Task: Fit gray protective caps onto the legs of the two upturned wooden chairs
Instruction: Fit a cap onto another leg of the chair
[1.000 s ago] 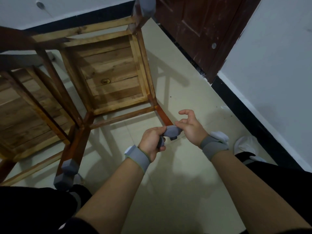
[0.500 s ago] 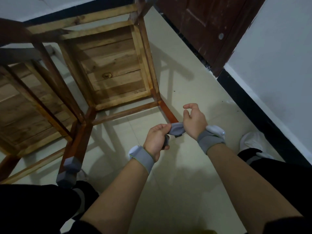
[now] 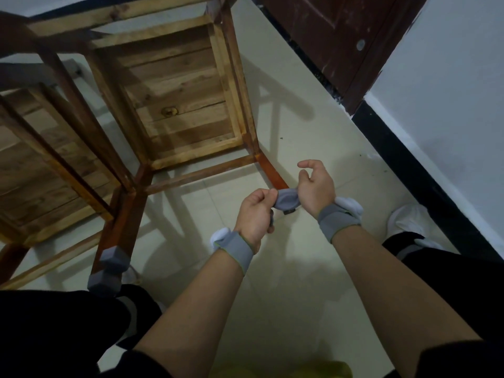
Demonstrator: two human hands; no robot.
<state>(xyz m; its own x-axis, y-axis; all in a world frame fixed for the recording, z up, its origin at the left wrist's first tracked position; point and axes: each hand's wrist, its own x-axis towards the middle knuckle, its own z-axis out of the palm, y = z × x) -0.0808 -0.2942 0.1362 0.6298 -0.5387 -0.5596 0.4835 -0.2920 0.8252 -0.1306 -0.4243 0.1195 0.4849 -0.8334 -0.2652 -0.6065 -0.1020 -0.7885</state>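
Both hands stretch gray cap over leg end

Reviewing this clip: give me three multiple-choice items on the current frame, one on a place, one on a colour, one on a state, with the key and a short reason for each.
1. Where is the cap being fitted?
A. on the chair leg nearest the hands
B. on the floor by the door
C. on a seat underside

2. What colour are the wristbands?
A. red
B. gray
C. yellow

3. How do the hands hold that cap?
A. both grip it
B. only the left grips it
C. neither touches it

Key: 1 A, the gray cap sits over the end of the chair leg. 2 B, each wristband is gray. 3 A, the left hand and right hand both pinch it.
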